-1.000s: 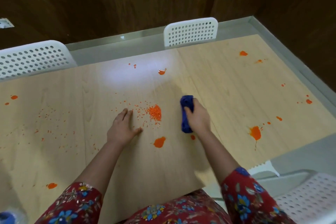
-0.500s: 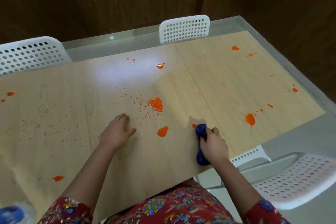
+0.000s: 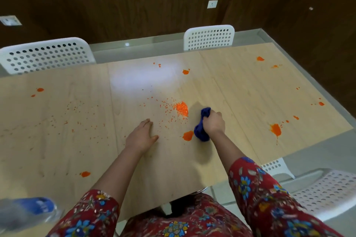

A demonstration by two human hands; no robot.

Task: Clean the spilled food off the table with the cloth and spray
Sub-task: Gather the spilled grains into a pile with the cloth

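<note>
Two hands rest on a wooden table point(image 3: 240, 86). Left hand point(image 3: 141, 136) lies flat, holding nothing. Right hand point(image 3: 214, 123) grips a bunched blue cloth point(image 3: 201, 131) beside an orange blob point(image 3: 187, 135). Soft and light, the cloth looks best held wadded in the fist.

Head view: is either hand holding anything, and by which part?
The right hand grips the bunched blue cloth around its middle, with both ends sticking out of the fist. The left hand rests flat on the table, holding nothing.
</note>
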